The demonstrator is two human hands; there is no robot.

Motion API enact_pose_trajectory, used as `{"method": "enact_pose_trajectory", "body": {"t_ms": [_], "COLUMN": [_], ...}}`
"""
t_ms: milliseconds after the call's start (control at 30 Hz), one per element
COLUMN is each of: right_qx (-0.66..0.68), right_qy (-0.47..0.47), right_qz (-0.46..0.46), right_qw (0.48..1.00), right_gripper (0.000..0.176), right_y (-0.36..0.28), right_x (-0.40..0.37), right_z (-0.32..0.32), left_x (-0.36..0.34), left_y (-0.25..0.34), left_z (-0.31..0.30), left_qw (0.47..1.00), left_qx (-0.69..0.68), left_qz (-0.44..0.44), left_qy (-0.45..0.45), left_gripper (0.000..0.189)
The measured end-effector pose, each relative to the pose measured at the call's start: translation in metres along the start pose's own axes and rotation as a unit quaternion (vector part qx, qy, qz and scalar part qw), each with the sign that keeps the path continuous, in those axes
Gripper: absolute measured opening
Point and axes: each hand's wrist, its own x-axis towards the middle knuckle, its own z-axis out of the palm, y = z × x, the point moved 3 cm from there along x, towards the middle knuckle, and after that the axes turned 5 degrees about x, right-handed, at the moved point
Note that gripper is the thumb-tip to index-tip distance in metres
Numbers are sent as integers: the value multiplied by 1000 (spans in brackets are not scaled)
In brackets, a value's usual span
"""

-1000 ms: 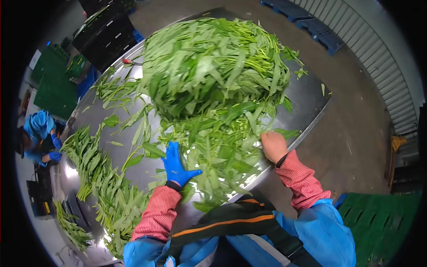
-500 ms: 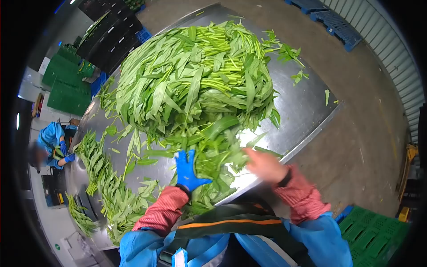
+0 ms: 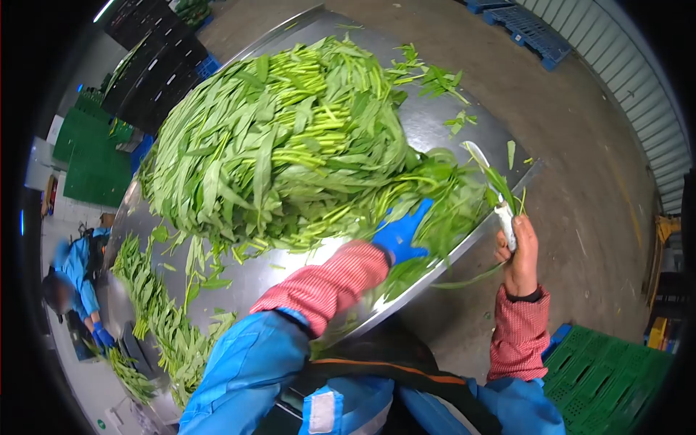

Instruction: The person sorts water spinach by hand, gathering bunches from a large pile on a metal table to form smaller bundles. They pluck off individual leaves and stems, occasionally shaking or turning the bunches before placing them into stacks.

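Observation:
A large heap of long-leaved greens lies on the metal table. In a blue glove, my left hand is spread over loose greens near the table's right edge. My bare right hand grips the pale handle of a knife just beyond that edge. The curved blade points up and away, with a few green leaves against it. Smaller bunches of greens lie in a row on the table's left part.
A co-worker in blue with blue gloves is at the far left. Green crates stand on the floor at the lower right. Dark crates are stacked at the upper left, and blue pallets lie at the top right.
My left hand has moved right across the table, and loose greens now lie there. My right hand has moved right past the edge, and the knife in it now shows. The co-worker's hands are lower.

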Motion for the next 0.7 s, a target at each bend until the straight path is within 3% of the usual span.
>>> {"method": "enact_pose_trajectory", "body": {"t_ms": [133, 233, 267, 367, 433, 467, 500, 533, 567, 600, 667, 700], "right_qx": [49, 94, 95, 119, -9, -74, -236, -313, -353, -386, -522, -576], "right_qy": [-8, -33, -42, -97, -87, -80, -118, -212, -268, -293, -355, -376], "right_qz": [-32, -92, -105, -116, -80, -63, -94, -172, -157, -119, -135, -190], "right_qw": [998, 991, 989, 981, 993, 992, 960, 910, 882, 867, 764, 701], "right_gripper": [21, 29, 32, 42, 42, 43, 40, 40, 39, 39, 39, 41], "right_y": [7, 1, 0, -1, 15, 26, 38, 34, 49, 62, 102, 108], "right_x": [-15, -25, -25, -24, -22, -18, -13, -17, -18, -23, -16, -16], "right_z": [-5, -7, -5, 1, 3, 4, 8, 36, 51, 67, 81, 92], "left_x": [131, 196, 199, 146, 76, 40, 0, -32, -76, -111, -168, -185], "left_y": [8, 23, 29, 48, 43, 46, 27, 35, 13, -3, -38, -40], "left_z": [16, 8, 9, 13, 21, 4, 22, -15, 0, 0, 3, -18], "left_qw": [985, 983, 988, 995, 980, 978, 975, 975, 976, 981, 986, 982], "left_qx": [-134, -143, -142, -27, -44, -102, -129, -111, -161, -148, -109, -133], "left_qz": [-81, -82, -37, 66, 162, 175, 181, 108, 143, 102, -5, -57], "left_qy": [-77, 77, 56, 72, 110, 52, 10, -158, -35, -71, -124, -124], "left_gripper": [109, 104, 100, 91, 78, 70, 66, 59, 46, 37, 34, 34]}}
